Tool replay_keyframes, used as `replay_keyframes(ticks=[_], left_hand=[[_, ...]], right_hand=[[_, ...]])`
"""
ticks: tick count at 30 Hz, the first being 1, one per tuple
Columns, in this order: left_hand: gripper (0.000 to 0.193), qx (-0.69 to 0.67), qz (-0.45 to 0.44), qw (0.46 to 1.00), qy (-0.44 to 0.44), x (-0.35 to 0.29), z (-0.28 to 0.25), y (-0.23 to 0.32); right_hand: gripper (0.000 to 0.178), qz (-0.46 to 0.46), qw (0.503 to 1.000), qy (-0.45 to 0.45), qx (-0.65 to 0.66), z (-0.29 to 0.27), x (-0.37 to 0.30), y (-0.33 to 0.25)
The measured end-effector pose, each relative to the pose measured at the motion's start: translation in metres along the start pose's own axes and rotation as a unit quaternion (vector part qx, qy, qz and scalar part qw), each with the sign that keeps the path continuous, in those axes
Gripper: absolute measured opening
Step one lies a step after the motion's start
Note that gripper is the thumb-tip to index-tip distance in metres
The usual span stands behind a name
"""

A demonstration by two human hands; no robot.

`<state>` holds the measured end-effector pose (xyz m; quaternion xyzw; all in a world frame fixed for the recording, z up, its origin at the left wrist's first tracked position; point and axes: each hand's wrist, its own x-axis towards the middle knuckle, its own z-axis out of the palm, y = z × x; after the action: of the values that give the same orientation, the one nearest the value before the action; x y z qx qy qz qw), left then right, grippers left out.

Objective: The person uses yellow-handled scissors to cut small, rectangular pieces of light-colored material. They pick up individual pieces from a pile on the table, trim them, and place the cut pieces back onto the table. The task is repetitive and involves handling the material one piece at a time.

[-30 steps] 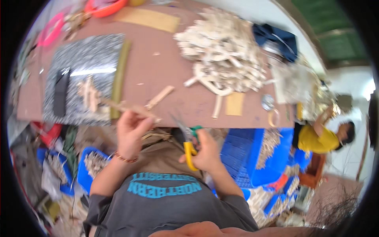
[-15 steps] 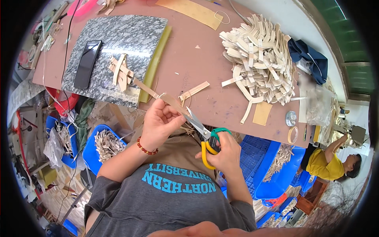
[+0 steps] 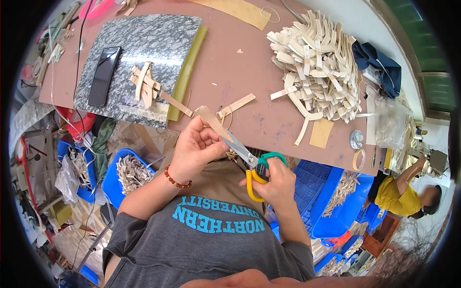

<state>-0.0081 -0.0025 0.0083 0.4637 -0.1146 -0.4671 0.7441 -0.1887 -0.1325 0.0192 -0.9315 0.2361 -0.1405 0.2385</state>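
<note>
Smooth metal gleaming on your scissor blades, plastic-looking scissor handles, your tan strip matt, that speckled slab glossy, your T-shirt matt cloth

Right of the strip are the scissors; the table bears slab left, heap right.

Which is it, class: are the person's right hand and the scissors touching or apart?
Touching. The head view shows it: the right hand grips the scissors by their green and yellow handles.

A workshop, shown by scissors, heaped strips and filled blue baskets.
</note>
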Motion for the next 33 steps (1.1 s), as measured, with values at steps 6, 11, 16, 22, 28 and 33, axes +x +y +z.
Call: replay_keyframes(ticks=[6, 11, 16, 22, 28, 33], left_hand=[[0.036, 0.004, 0.010, 1.000, 0.007, -0.0002, 0.0039, 0.0003], [0.035, 0.008, 0.019, 1.000, 0.006, -0.0008, 0.0035, -0.0008], [0.035, 0.005, 0.014, 1.000, 0.005, -0.0007, 0.0017, -0.0016], [0.035, 0.003, 0.013, 1.000, 0.015, -0.0020, 0.0035, -0.0004], [0.034, -0.008, 0.015, 1.000, 0.018, -0.0011, 0.0042, -0.0008], [0.034, -0.001, 0.025, 1.000, 0.017, -0.0008, 0.0024, -0.0024]], right_hand=[[0.062, 0.007, 1.000, 0.005, 0.020, 0.0008, 0.0027, -0.0022], [0.064, 0.021, 0.999, -0.015, 0.029, 0.0018, 0.0009, -0.0028], [0.065, 0.034, 0.999, -0.024, 0.032, 0.0028, -0.0005, -0.0044], [0.068, 0.021, 0.999, -0.039, 0.021, 0.0014, 0.0019, -0.0047], [0.067, 0.033, 0.998, -0.031, 0.031, 0.0044, 0.0016, -0.0066], [0.065, 0.037, 0.999, -0.025, 0.029, 0.0069, 0.0009, -0.0063]])
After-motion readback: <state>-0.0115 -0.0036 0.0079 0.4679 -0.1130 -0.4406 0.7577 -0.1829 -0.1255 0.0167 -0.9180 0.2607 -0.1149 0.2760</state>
